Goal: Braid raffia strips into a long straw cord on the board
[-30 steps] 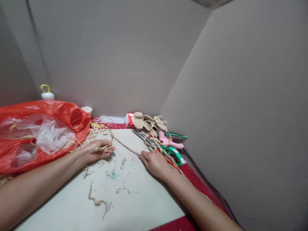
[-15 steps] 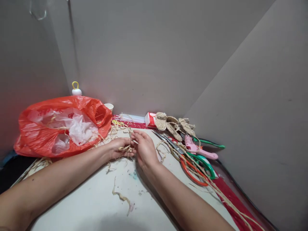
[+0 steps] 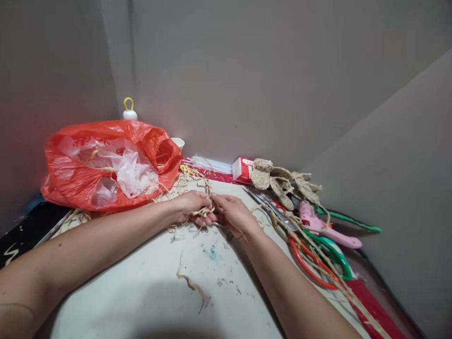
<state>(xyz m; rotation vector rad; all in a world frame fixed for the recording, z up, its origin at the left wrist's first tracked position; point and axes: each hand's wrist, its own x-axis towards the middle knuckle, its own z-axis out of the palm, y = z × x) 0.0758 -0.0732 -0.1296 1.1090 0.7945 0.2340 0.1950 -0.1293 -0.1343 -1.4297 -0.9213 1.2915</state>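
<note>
Over the white tabletop, my two hands meet around some pale raffia strands. My left hand is closed on them, with loose loops showing between its fingers. Pinched fingers of my right hand press against the same strands from the other side. A short twisted or braided length of raffia sticks up beyond the fingertips. Part of the fibre is hidden inside the hands. A single curled raffia strip lies on the table nearer to me.
An orange-red plastic bag stands at the left. On the right are orange-handled scissors, green-handled scissors, a pink glue gun and woven straw pieces. A red-and-white box and white cup stand at the back.
The camera view has turned, so everything sits further right. My right fingers, stretched out beside the strands before, have drawn in against them. My left hand keeps its hold.
</note>
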